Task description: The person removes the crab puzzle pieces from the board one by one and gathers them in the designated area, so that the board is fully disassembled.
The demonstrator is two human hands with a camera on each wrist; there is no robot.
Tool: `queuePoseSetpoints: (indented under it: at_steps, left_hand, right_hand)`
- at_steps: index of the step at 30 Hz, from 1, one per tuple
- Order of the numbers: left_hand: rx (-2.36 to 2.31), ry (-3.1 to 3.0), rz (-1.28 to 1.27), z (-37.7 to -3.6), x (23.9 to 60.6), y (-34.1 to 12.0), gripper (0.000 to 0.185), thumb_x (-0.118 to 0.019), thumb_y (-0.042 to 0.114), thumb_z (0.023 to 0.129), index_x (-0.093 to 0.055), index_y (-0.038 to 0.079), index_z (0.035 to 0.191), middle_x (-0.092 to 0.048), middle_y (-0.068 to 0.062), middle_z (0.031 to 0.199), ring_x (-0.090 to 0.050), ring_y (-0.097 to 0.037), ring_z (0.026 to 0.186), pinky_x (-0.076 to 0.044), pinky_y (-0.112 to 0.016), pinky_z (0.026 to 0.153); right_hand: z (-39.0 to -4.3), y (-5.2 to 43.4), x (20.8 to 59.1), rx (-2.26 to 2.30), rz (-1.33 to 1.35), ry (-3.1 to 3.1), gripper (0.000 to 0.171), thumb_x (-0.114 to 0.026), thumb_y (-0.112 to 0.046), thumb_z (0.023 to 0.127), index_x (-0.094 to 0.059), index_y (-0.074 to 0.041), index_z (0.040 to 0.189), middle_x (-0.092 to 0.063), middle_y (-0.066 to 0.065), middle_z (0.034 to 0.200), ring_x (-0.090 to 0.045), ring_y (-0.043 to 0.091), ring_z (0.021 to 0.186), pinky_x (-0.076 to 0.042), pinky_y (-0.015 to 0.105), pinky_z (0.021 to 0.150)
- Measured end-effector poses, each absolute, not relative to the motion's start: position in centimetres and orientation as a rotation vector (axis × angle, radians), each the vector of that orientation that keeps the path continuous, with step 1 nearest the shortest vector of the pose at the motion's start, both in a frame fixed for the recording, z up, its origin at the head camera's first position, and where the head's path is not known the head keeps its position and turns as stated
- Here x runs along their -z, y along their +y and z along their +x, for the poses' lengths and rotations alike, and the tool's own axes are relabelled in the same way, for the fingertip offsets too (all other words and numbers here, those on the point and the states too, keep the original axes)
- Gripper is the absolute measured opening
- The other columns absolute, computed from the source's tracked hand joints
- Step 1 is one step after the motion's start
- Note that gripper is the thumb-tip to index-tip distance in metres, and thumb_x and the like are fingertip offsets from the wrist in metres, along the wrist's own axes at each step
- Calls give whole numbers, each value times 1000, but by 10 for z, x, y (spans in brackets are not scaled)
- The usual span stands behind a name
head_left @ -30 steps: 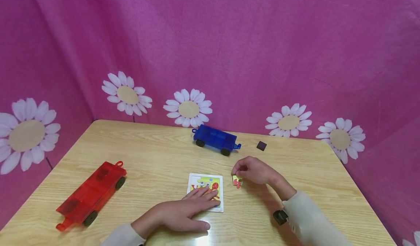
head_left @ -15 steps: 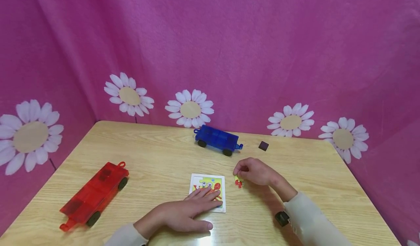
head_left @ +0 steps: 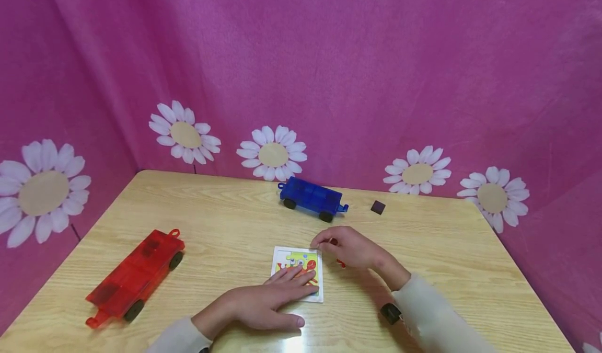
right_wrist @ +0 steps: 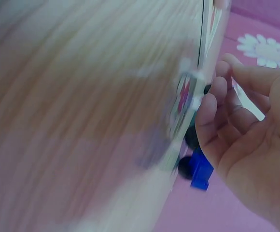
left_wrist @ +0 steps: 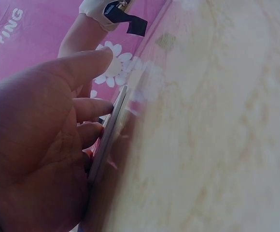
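A small square jigsaw puzzle [head_left: 297,249] with a white border and a red crab picture on yellow lies on the table. My left hand [head_left: 268,303] rests flat across its lower part, fingers spread, covering much of the picture. At the puzzle's upper right corner, my right hand [head_left: 345,246] has thumb and fingertips together, pinching a puzzle piece [head_left: 333,241] that the fingers mostly hide. Another red-marked puzzle piece [head_left: 340,263] lies on the table under that hand; the right wrist view shows this loose piece [right_wrist: 183,94] beside the fingertips.
A blue toy wagon base [head_left: 311,196] with black wheels stands at the back of the wooden table [head_left: 211,212]. Right of it lies a small dark square [head_left: 378,207]. A red wagon base [head_left: 136,274] stands on the left. A pink flowered cloth [head_left: 329,81] hangs behind.
My right hand has moved left from the loose pieces to the puzzle's upper right corner, leaving one piece on the table. The left hand has stayed on the puzzle.
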State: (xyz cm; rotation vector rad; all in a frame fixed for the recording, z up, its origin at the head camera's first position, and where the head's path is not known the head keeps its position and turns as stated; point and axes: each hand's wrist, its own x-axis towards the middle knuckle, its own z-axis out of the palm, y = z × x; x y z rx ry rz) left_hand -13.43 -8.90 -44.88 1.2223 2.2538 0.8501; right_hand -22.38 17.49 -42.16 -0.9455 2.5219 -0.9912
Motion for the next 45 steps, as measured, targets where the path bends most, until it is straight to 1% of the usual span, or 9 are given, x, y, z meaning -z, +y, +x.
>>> queuePoseSetpoints:
  at_steps: [4, 7, 14, 18, 22, 28, 35, 41, 45]
  left_hand:
    - [-850, 2254, 1229, -135, 449, -90, 67, -50, 50, 106, -36, 16, 162, -15, -3, 171, -1, -29, 156, -4, -53, 123]
    - [-852, 2252, 1232, -136, 450, -90, 66, -50, 50, 106, -37, 16, 162, -14, -3, 171, 0, -28, 156, -4, -53, 123]
    - [-841, 2261, 1232, -135, 449, -90, 67, -50, 50, 106, -37, 16, 162, -16, -3, 171, -2, -28, 156, -5, -53, 123]
    - [-833, 2264, 1237, -135, 449, -90, 66, -50, 50, 106, -37, 16, 162, -17, -4, 171, -3, -29, 156, -5, -52, 123]
    - [-832, 2265, 1236, -135, 448, -90, 66, -51, 49, 106, -37, 17, 162, -18, -4, 170, -3, -29, 156, -5, -53, 123]
    - [-845, 2253, 1221, -134, 447, -89, 67, -51, 50, 106, -37, 17, 162, -18, -2, 171, -2, -29, 156, -5, -54, 123]
    - [-854, 2239, 1208, -135, 448, -88, 67, -50, 51, 106, -36, 18, 162, -17, -2, 171, -2, -28, 156, -5, -55, 123]
    - [-846, 2251, 1222, -135, 449, -89, 67, -50, 51, 106, -36, 18, 162, -17, -2, 171, -2, -28, 156, -5, -55, 123]
    - [-846, 2248, 1220, -135, 449, -89, 67, -49, 52, 106, -35, 19, 162, -17, -1, 171, -2, -28, 156, -5, -55, 122]
  right_hand:
    - [-224, 161, 422, 977, -1032, 2482, 24, -60, -2, 103, -76, -10, 118, -72, -1, 115, -60, 14, 96, -52, 32, 87]
    - [-225, 150, 421, 960, -1080, 2447, 25, -59, 0, 103, -77, -10, 117, -71, -1, 112, -58, 14, 93, -51, 32, 84]
    - [-229, 130, 421, 855, -1126, 2417, 27, -57, 0, 103, -77, -12, 118, -68, -1, 106, -55, 12, 88, -49, 31, 84]
    - [-232, 125, 419, 772, -1125, 2421, 30, -56, 1, 103, -78, -13, 117, -68, -2, 104, -56, 11, 90, -50, 31, 89]
    - [-234, 123, 416, 732, -1121, 2413, 36, -52, 8, 100, -79, -12, 114, -70, -2, 106, -59, 13, 97, -49, 34, 96]
    - [-234, 121, 417, 725, -1091, 2408, 45, -46, 13, 96, -78, -13, 113, -69, -2, 106, -61, 16, 100, -49, 36, 97]
    - [-233, 122, 417, 760, -1107, 2416, 47, -44, 15, 94, -77, -15, 108, -67, -1, 106, -60, 18, 101, -49, 39, 97]
    - [-232, 123, 417, 804, -1029, 2408, 43, -47, 10, 99, -78, -19, 109, -68, -6, 112, -60, 14, 106, -48, 40, 101]
    - [-232, 123, 417, 818, -1054, 2399, 40, -49, 10, 100, -78, -16, 110, -70, -6, 113, -61, 14, 107, -48, 39, 103]
